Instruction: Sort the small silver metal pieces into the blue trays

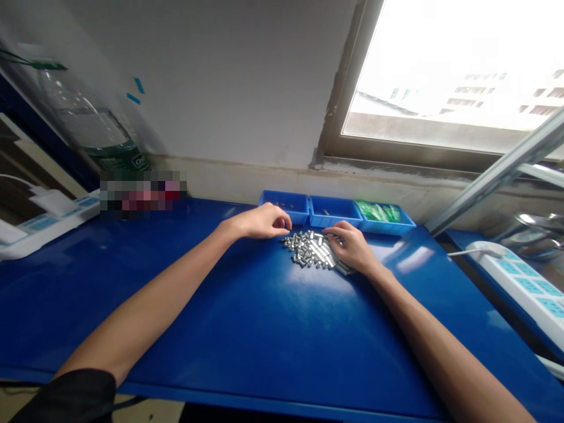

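Note:
A pile of small silvery metal parts (312, 249), short pieces at its left and longer bars at its right, lies on the blue table (282, 341). At the pile's upper left is my left hand (263, 221), its thumb and fingers curled with a gap between them and nothing visible in it. My right hand (352, 245) rests over the pile's right side, fingers bent down onto the metal bars; whether it grips one is hidden. Just behind the hands stand a left blue bin (286, 216) and a middle blue bin (335, 220), each with a few small parts inside.
Green packets (378, 211) fill the right blue bin (390, 227). Power strips lie at the far left (53, 226) and on the right (524, 279). A large plastic bottle (90, 117) stands at the back left. A metal frame (489, 173) slants up beside the window.

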A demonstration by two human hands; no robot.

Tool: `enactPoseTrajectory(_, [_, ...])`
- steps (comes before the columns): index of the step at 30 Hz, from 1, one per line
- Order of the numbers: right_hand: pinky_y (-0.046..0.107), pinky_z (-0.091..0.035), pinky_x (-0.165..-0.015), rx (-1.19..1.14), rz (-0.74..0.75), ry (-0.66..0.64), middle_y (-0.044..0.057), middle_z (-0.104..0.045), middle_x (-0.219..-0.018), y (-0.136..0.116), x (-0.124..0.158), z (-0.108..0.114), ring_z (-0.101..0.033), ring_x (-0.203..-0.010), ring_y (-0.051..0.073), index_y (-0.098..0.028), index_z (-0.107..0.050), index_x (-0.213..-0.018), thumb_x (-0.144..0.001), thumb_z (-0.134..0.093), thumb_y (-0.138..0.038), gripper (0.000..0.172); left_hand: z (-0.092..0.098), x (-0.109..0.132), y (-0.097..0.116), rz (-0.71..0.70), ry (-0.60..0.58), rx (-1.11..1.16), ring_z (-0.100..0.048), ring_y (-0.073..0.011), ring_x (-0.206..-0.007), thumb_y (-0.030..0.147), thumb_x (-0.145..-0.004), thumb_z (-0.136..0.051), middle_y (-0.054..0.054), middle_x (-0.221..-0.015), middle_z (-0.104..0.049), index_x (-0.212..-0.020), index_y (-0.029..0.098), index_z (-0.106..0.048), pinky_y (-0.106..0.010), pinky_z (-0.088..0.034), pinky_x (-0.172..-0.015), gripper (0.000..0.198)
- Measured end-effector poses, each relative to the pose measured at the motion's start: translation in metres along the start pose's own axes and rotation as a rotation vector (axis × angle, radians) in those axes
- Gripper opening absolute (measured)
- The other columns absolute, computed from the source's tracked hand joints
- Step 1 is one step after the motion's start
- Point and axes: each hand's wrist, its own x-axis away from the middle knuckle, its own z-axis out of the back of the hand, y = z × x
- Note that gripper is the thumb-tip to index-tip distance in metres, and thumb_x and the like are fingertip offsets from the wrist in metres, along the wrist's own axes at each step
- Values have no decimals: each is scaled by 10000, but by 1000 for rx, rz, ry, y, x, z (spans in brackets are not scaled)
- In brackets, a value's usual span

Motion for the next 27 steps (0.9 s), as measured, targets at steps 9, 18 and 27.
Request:
enactPoseTrajectory(9, [366,-555,-811,-57,-23,-26,67,-748,-925,2,-4,3,-696,-870,238,-223,-767,-1076,-900,-598,-192,246,-5,-1,-9,34,-104,22,-722,-161,-756,289,-781,-781,-48,-861,-774,-1066,179,-789,-182,-483,-616,306])
enactPoseTrajectory(18, [357,-568,-795,-97,-48,9,79,-776,-963,0,-5,2,-720,-849,227,-215,-784,-1010,-916,-605,-222,202,-14,-5,-9,15,-81,16,-712,-158,-734,189,-802,-712,-50,-842,-773,-1012,157,-777,-202,-490,-627,222])
enactPoseTrajectory(27, [416,-566,-860,-29,-37,17,86,-804,-1004,-4,-4,0,-726,-934,272,-230,-790,-1021,-950,-595,-259,209,-17,-3,-6,-28,-38,-62,-689,-142,-700,129,-799,-689,-56,-817,-759,-869,133,-761,-196,-469,-598,101])
